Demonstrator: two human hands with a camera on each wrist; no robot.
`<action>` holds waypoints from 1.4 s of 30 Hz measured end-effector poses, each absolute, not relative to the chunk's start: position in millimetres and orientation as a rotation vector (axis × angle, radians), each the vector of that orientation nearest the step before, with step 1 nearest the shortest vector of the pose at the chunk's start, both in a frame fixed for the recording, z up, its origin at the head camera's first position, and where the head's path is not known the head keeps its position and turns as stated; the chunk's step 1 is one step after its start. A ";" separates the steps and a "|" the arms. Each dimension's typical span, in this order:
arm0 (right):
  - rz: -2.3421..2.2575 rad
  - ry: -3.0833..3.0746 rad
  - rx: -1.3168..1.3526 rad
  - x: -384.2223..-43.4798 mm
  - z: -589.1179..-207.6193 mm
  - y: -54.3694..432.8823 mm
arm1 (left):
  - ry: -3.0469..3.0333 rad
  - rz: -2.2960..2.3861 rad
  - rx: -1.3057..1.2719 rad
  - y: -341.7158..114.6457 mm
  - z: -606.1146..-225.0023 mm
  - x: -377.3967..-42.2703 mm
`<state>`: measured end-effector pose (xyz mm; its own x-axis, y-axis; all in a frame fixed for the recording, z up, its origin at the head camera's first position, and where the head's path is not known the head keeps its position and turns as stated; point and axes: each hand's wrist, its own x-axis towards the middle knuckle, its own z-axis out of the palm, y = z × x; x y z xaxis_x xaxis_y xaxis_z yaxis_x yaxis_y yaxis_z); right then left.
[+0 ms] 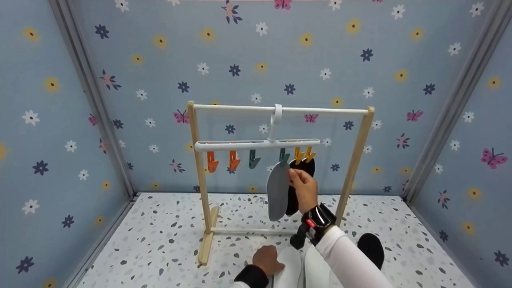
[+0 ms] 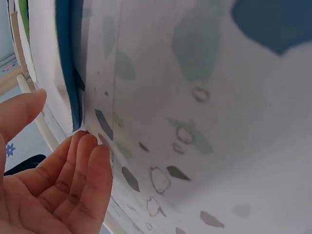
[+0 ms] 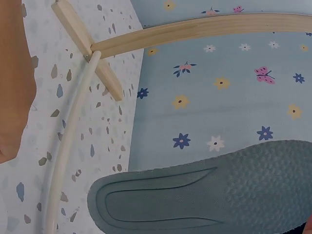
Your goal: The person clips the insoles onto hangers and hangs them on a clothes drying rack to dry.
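My right hand point(image 1: 305, 188) pinches the upper edge of a grey insole point(image 1: 277, 196) between thumb and fingers, just beneath a dark green clip point(image 1: 283, 155) at its top. In the right wrist view, the grey insole point(image 3: 195, 197) shows a ridged heel and a textured forefoot. Behind it, a black insole point(image 1: 293, 200) hangs from two yellow clips point(image 1: 298, 156), partly hidden by the hand. Low on the tabletop, my left hand point(image 1: 267, 260) is beside a white insole point(image 1: 289, 264). Its fingers are loosely bent, fingertips right at a blue-edged white piece point(image 2: 51, 63) in the left wrist view.
A white hanger point(image 1: 236, 146) hooks over the rail of a wooden rack point(image 1: 202, 192). Two orange clips point(image 1: 212, 162) and another green clip point(image 1: 253, 160) hang at its left. A second white insole point(image 1: 316, 266) and a black insole point(image 1: 371, 250) lie at the front right.
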<state>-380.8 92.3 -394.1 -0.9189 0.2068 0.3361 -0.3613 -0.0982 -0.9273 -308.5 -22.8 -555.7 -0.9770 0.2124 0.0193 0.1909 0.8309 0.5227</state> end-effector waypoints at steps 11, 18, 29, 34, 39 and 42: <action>2.140 -1.806 0.170 -377.3 -396.0 89.6 | 2.955 0.815 0.247 -17.2 -564.6 -311.0; 2.149 -1.841 0.183 -375.9 -395.4 87.0 | 2.928 0.900 0.192 -17.8 -562.4 -308.2; 2.146 -1.839 0.246 -375.5 -394.5 83.5 | 2.771 1.134 0.278 -29.4 -556.9 -302.8; 2.100 -1.894 0.316 -373.1 -389.5 81.6 | 2.756 1.224 0.310 -37.2 -557.7 -299.2; 2.084 -1.941 0.410 -372.6 -383.1 79.6 | 2.725 1.299 0.273 -48.6 -557.7 -294.5; 2.085 -1.945 0.473 -372.7 -378.0 78.0 | 2.643 1.398 0.183 -55.2 -553.9 -293.1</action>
